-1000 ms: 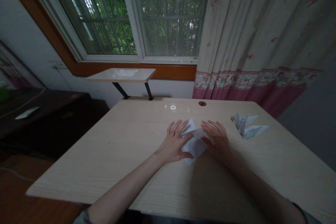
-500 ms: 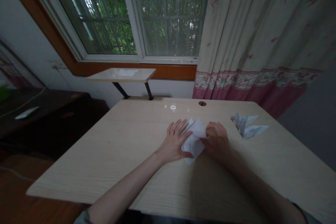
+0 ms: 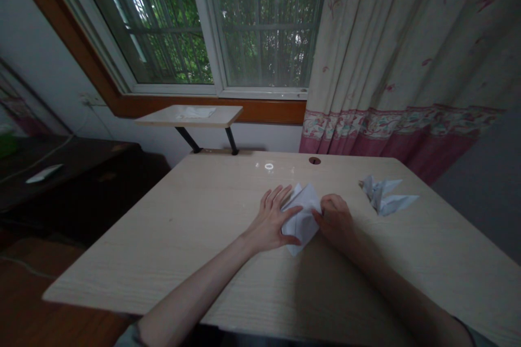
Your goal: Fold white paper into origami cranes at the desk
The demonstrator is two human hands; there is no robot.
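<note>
Head view: folded white paper (image 3: 300,225) lies on the pale wood-grain counter (image 3: 171,249), between both hands. Left hand (image 3: 271,219) spread, fingers and thumb pressing over the paper's left side. Right hand (image 3: 336,221) curled at the paper's right edge, possibly pinching; shadow hides the grip. Second folded paper figure (image 3: 385,197) lies to the right, apart. Technique: pin the paper firmly, align edges before creasing.
</note>
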